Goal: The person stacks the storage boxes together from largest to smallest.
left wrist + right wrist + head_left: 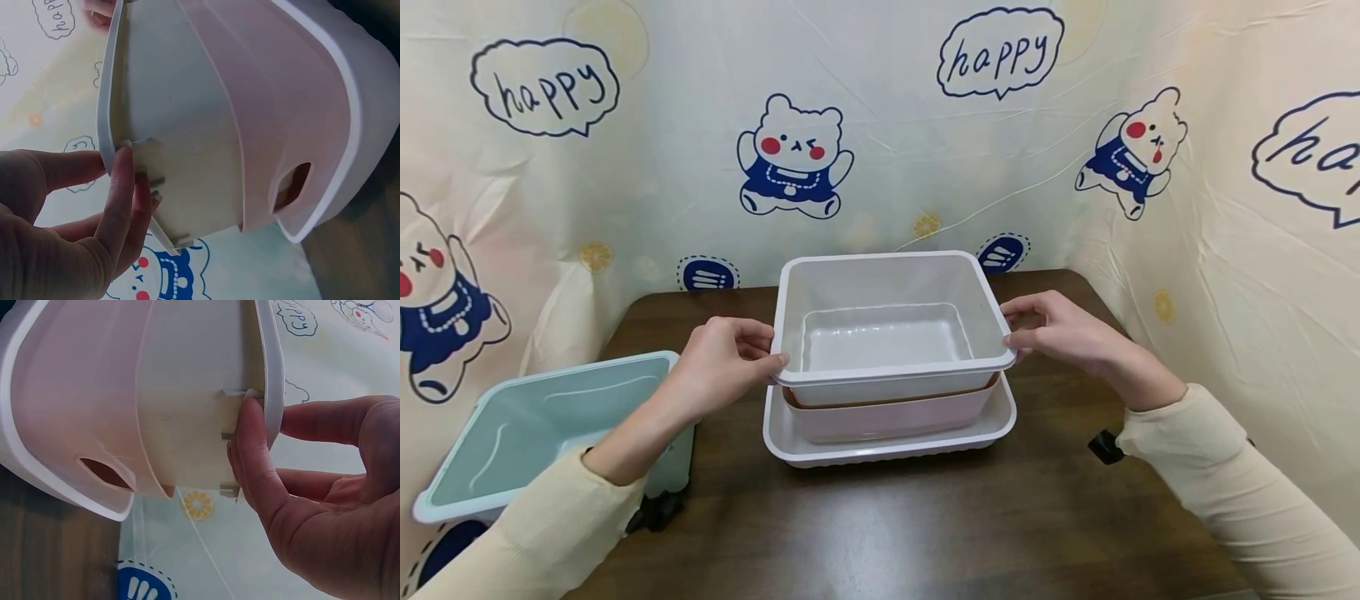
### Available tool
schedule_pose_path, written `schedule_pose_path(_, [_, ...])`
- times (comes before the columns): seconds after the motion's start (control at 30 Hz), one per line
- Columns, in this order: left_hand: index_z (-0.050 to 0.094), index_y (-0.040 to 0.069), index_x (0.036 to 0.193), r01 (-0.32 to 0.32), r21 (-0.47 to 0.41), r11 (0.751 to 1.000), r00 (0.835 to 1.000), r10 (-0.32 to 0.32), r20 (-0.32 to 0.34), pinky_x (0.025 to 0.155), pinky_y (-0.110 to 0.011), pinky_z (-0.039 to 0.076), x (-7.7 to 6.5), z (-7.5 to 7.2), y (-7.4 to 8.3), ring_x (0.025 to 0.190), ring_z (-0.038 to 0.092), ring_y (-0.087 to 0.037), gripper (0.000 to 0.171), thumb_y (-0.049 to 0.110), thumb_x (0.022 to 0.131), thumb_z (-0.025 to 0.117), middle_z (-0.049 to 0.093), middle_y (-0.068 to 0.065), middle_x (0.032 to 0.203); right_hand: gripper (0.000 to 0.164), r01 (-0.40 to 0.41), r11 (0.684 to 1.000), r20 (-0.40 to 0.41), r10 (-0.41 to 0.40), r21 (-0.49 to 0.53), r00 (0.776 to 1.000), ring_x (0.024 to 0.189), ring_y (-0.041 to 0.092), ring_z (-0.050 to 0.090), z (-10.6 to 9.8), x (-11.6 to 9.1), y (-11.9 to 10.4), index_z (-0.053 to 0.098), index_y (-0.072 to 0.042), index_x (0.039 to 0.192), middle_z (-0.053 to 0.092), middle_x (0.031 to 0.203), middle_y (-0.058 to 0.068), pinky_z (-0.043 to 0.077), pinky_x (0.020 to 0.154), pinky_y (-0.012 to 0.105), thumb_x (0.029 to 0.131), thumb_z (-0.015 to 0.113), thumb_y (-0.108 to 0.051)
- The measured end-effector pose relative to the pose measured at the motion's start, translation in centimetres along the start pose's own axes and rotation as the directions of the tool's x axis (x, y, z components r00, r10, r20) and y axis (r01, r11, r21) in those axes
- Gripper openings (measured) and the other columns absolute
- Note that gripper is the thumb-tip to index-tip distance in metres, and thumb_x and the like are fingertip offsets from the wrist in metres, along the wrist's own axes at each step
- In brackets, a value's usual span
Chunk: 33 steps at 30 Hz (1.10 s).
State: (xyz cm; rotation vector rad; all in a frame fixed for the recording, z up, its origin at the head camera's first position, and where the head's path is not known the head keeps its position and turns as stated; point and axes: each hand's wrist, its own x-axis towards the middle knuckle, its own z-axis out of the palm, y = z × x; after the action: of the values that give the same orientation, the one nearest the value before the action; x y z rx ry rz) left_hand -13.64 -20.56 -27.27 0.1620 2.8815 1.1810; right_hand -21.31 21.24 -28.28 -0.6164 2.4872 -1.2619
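Both hands grip a white rectangular plastic basin (887, 333) by its short sides. My left hand (722, 367) pinches the left rim, thumb on top and fingers beneath, as the left wrist view also shows. On the opposite rim my right hand (1060, 329) pinches in the same way. The white basin's lower part is inside a pink bin (895, 418), its walls standing well above the pink edge. An oval handle hole (106, 474) shows in the pink bin's side. That bin sits in a shallow white tray (891, 456) on the table.
A light green basin (550, 408) stands at the left, partly behind my left forearm. The dark wooden table (880, 533) extends in front of the stack. A patterned curtain (887, 125) hangs close behind and on both sides. A small black object (1106, 447) shows by the right sleeve.
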Motion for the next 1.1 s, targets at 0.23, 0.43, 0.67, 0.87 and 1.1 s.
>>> schedule_pose_path(0.23, [0.068,-0.007,0.121,0.008,0.001,1.0,1.0,-0.008,0.017,0.07,-0.035,0.062,0.0,0.4,-0.4,0.086,0.07,-0.025,0.04,0.018,0.091,0.078,0.072,-0.017,0.1,0.045,-0.001,1.0,0.002,0.001,0.007,1.0,0.087,0.028,0.069,0.4,0.0,0.5,0.057,0.011,0.133,0.068,0.113,0.025,0.061,0.075,0.034,0.09,0.064,-0.002])
schedule_pose_path(0.43, [0.068,-0.007,0.123,0.006,0.007,1.0,1.0,-0.006,0.025,0.071,-0.036,0.062,0.1,0.6,-0.6,0.088,0.07,-0.026,0.041,0.018,0.091,0.077,0.072,-0.018,0.101,0.045,-0.005,1.0,-0.008,0.005,0.023,1.0,0.086,0.027,0.069,0.7,0.1,1.0,0.058,0.011,0.132,0.067,0.112,0.027,0.062,0.075,0.036,0.09,0.064,-0.002])
schedule_pose_path(0.67, [0.068,-0.007,0.123,0.007,-0.002,1.0,0.999,-0.006,0.036,0.072,-0.036,0.062,0.0,0.9,-0.9,0.088,0.07,-0.026,0.041,0.017,0.091,0.078,0.073,-0.017,0.101,0.046,0.0,1.0,-0.005,0.0,0.031,1.0,0.086,0.025,0.069,1.0,0.1,1.2,0.057,0.012,0.133,0.067,0.112,0.026,0.061,0.074,0.034,0.09,0.064,-0.002])
schedule_pose_path(0.87, [0.067,-0.008,0.123,0.005,-0.01,1.0,0.999,-0.004,0.036,0.074,-0.039,0.063,0.0,1.2,-1.1,0.087,0.071,-0.025,0.041,0.015,0.091,0.077,0.073,-0.018,0.101,0.048,-0.01,1.0,-0.003,0.01,0.012,1.0,0.088,0.027,0.069,1.1,0.0,1.3,0.057,0.011,0.135,0.067,0.115,0.025,0.061,0.075,0.033,0.09,0.065,-0.004])
schedule_pose_path(1.1, [0.068,-0.009,0.121,-0.002,-0.001,1.0,1.0,0.002,0.029,0.073,-0.037,0.063,0.0,1.6,-1.3,0.085,0.071,-0.023,0.04,0.014,0.09,0.078,0.073,-0.017,0.098,0.048,-0.022,1.0,0.008,0.022,0.021,1.0,0.089,0.027,0.068,1.2,0.0,1.8,0.056,0.011,0.135,0.065,0.116,0.027,0.062,0.075,0.034,0.091,0.065,-0.004])
